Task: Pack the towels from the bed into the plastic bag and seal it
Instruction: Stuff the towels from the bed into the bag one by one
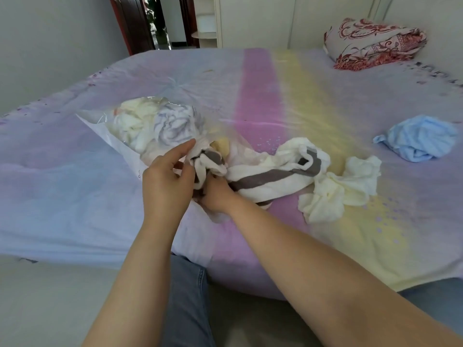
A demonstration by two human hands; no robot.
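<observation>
Bare forearms, blue denim jeans point(186, 296)

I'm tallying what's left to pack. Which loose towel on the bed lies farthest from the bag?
The light blue towel, crumpled alone toward the right edge of the bed. The cream towel lies closer, and the brown-striped towel already reaches the plastic bag.

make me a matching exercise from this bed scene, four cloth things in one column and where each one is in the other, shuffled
Things
1. white towel with a grey-brown stripe
2. crumpled light blue towel
3. white towel with thin grey lines
4. folded red and grey patterned quilt

Places
A. already inside the clear plastic bag
B. far right corner of the bed, by the wall
C. one end at the bag's mouth between both hands, the rest trailing over the pink band
D. alone on the sheet at the right, past the cream towel

Pairs: 1-C, 2-D, 3-A, 4-B
</observation>
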